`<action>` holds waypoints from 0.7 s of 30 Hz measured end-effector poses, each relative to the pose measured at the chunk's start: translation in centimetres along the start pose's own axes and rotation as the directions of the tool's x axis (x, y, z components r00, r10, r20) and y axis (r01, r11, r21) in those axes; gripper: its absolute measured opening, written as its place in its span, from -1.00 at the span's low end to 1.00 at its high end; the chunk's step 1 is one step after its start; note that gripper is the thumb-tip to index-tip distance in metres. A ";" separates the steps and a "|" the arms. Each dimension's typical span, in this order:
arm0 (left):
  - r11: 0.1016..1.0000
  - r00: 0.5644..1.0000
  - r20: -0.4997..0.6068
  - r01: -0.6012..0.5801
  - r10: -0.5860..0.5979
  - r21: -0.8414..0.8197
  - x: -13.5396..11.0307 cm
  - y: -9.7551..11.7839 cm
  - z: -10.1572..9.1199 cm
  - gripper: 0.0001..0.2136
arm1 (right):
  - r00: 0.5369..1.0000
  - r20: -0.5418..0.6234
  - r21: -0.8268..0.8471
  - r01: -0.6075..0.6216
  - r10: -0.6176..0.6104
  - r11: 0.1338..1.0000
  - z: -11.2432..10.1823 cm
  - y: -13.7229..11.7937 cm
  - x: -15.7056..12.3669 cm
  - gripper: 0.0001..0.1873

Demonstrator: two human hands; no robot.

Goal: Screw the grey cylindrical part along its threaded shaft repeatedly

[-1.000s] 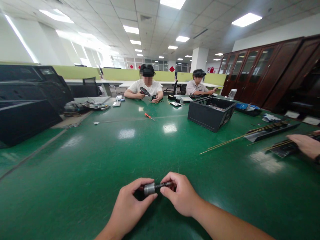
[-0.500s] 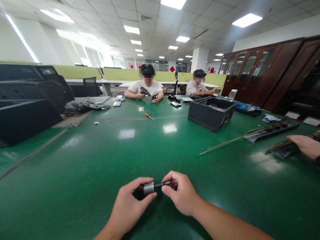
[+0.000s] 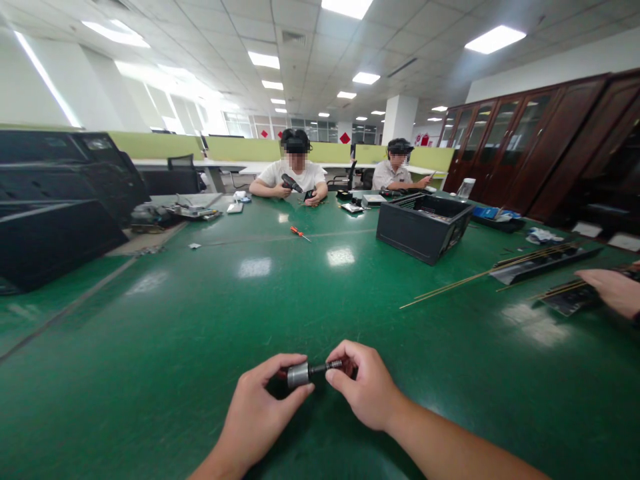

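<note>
Low in the head view, over the green table [image 3: 210, 320], my left hand [image 3: 267, 400] is closed around a silver-grey metal cylinder with a thin dark shaft [image 3: 299, 375]. The part lies roughly level, with its shaft pointing right. My right hand [image 3: 367, 387] pinches the ridged end of that shaft between thumb and fingers. Inside my left palm the back of the cylinder is hidden. Its exact kind I cannot make out.
An orange screwdriver [image 3: 299, 232] lies mid-table. A black computer case [image 3: 407, 230] stands right of it, near long thin rods [image 3: 450, 287]. Dark cases [image 3: 55, 240] stack at left. A person [image 3: 295, 170] opposite holds a power drill; another person's hand [image 3: 613, 290] is at right.
My right hand has shifted very slightly to the right along the shaft. My left hand and the cylinder have stayed in place.
</note>
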State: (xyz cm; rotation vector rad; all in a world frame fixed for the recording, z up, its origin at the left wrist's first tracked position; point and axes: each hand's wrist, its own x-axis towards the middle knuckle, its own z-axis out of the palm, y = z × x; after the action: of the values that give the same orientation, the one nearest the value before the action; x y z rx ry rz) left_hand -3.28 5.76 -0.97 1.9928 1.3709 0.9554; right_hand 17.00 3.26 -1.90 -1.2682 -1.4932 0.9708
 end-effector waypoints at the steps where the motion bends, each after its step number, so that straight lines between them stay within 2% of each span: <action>1: 1.000 1.000 -0.001 -0.001 0.001 0.000 0.0 0.0 0.0 -0.74 | 1.000 -0.001 0.000 0.000 0.000 1.000 0.0 0.0 0.0 -0.93; 21: 1.000 1.000 -0.001 -0.013 0.013 -0.002 0.2 0.0 -0.1 -0.73 | 0.999 -0.041 -0.029 0.022 -0.023 0.999 -0.3 -0.1 0.0 -0.94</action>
State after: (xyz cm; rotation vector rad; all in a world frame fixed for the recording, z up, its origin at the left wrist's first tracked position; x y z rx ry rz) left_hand -3.33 5.95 -0.90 2.0019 1.3584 0.9630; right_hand 17.30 3.27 -1.76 -1.2817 -1.4915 0.9060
